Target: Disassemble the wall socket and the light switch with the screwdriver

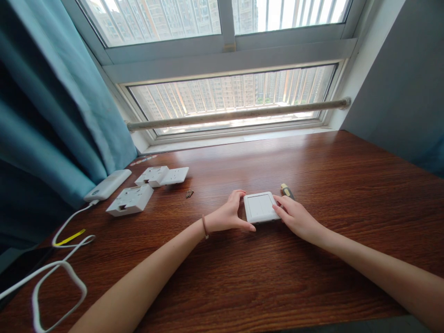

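Observation:
A white wall switch panel (261, 207) with a row of rockers lies face up over the brown table. My right hand (294, 217) grips its right edge, thumb on the face and fingers curled at the side. My left hand (233, 213) is at the panel's left edge, thumb and fingers spread apart in a C shape; whether they touch it is hard to tell. Just beyond my right hand lies a screwdriver with a yellow and dark handle (286, 191), partly hidden. Several small screws (189, 194) lie to the left.
Two white mounting boxes (130, 200) (151, 175) and a white socket plate (175, 175) sit on the table's left side. Behind them are a white power bank (108, 185) with a white cable (69, 259) and a yellow strip (71, 237). A blue curtain (69, 92) hangs at left.

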A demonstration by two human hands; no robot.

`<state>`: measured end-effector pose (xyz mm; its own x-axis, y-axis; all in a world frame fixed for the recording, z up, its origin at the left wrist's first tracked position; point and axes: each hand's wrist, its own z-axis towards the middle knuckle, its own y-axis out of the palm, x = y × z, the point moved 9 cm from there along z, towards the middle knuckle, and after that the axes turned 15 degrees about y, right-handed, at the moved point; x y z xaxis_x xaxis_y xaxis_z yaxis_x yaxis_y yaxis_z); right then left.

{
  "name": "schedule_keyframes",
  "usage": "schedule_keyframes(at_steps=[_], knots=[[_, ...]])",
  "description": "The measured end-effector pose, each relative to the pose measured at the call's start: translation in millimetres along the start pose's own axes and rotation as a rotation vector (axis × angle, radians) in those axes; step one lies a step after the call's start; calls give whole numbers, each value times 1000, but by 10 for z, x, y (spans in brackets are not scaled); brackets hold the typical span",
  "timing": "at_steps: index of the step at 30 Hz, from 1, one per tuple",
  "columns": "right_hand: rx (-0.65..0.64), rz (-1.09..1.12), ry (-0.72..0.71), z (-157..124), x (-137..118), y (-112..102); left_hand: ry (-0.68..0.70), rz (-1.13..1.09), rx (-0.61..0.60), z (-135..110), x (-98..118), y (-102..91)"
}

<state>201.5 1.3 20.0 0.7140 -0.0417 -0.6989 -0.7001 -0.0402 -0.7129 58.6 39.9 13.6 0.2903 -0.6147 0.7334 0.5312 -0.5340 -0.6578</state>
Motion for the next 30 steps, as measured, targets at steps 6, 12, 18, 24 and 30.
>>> schedule_keyframes(at_steps=[6,12,18,24,30], knots=[[12,9,2,17,26,7,-11,-8,1,6,14,4],[-25,82,2,14,14,7,-3,-19,10,6,13,6],[-207,322,164,14,143,167,18,8,-9,11,-6,12],[-320,612,293,18,210,290,35,31,-41,5,-25,7],[-360,762,364,-27,160,296,28,-9,6,-9,1,-25]])
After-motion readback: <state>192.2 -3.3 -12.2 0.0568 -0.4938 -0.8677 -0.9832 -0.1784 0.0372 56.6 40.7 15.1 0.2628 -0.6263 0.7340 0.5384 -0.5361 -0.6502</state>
